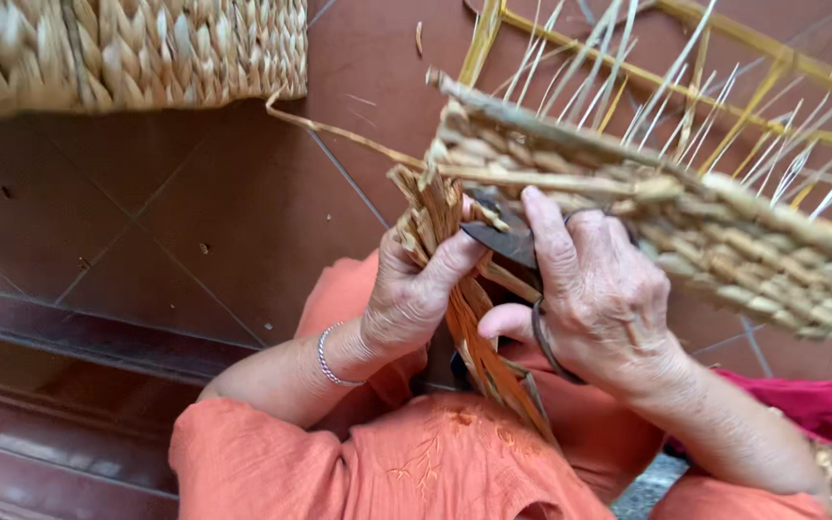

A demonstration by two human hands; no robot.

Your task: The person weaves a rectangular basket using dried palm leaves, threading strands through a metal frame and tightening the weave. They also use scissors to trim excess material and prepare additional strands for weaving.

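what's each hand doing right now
Left hand: closed, pinching woven straw strands.
Right hand: closed on dark scissors at the basket edge.

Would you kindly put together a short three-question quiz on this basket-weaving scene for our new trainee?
1. True or false: the right hand holds dark scissors.
2. What does the left hand pinch?
A. a bundle of straw strands
B. a red cloth
C. a metal hook
3. Fill in: on the left wrist sits a silver ____.

Key:
1. True
2. A
3. Bracelet; the half-woven basket rests above both hands, with a finished basket at top left.
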